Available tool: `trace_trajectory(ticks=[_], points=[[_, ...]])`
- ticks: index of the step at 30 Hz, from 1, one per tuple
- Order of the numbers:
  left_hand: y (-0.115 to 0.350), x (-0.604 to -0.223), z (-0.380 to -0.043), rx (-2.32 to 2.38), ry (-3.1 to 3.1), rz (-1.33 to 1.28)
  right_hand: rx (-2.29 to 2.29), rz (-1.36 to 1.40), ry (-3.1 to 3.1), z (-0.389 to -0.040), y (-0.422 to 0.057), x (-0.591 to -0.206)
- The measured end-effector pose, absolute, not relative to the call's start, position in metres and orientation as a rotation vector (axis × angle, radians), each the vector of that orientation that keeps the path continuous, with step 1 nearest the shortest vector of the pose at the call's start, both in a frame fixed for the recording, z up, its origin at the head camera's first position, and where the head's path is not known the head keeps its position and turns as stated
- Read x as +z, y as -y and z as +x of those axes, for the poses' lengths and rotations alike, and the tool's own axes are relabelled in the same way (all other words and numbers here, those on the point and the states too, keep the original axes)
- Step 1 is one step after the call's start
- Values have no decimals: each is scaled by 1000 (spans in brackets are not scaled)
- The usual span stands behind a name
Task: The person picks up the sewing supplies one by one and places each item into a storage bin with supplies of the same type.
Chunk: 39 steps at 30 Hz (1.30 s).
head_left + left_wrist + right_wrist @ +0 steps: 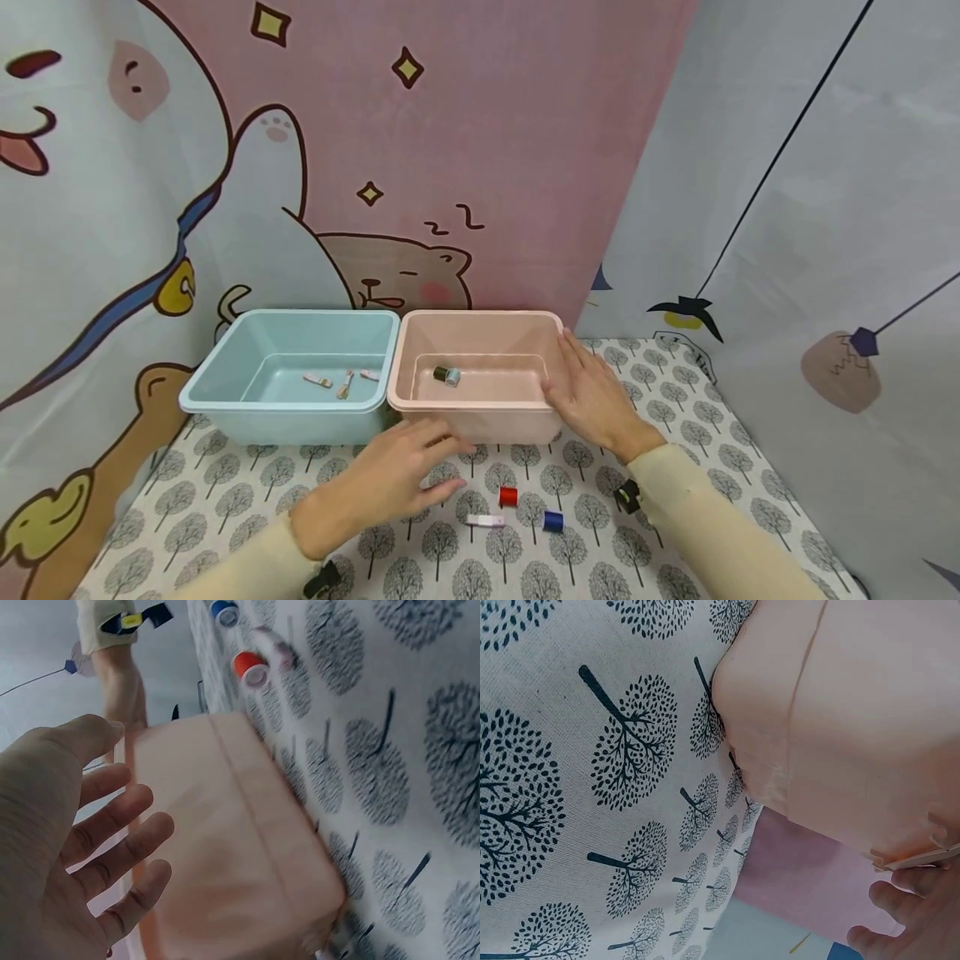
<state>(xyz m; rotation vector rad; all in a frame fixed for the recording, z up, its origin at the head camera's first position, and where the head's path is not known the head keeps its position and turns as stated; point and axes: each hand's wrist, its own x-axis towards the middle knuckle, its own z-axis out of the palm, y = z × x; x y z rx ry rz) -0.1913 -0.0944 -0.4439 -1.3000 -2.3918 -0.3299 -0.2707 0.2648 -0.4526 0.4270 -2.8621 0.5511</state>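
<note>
In the head view, the right hand [596, 402] grips the right rim of a pale-pink plastic basin [480, 429], probably steadying it; an olive-green spool [439, 374] and a pale-blue spool [452, 377] lie inside. We read "ZZ" on the pink backdrop [525, 150]. Left-wrist view: the left hand [41, 832], fingers loosely spread, holds nothing. Right-wrist view: we find no label.

bins [480, 427]: 2 | thread spools [508, 497]: 4 | slim pale pieces [485, 521]: 4
</note>
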Motion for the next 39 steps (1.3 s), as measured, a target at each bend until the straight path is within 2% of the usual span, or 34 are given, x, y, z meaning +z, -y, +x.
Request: trace_trajectory(ticks=[25, 39], points=[[69, -491, -184, -281, 2707, -1389, 540, 445, 2843, -271, -265, -453], [56, -500, -187, -339, 2820, -1405, 545, 439, 2850, -270, -265, -452]])
